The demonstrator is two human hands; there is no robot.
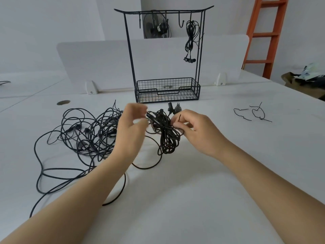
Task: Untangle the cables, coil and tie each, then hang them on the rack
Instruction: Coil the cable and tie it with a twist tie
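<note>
A coiled black cable point(166, 132) hangs between my hands above the white table point(211, 173). My right hand point(195, 131) pinches a thin black twist tie point(179, 118) at the coil's right side. My left hand point(131, 127) is blurred, just left of the coil, fingers curled near its top; what it holds cannot be made out. A tangle of black cables point(88, 136) lies to the left. The black wire rack point(165, 55) stands behind, with one tied earphone coil point(190, 39) hanging from a right hook.
Two loose twist ties point(253, 113) lie on the table at the right. A white divider panel point(98, 64) stands behind the rack. An orange ladder point(267, 32) leans at the back right, and a bag point(306, 81) sits at the right edge.
</note>
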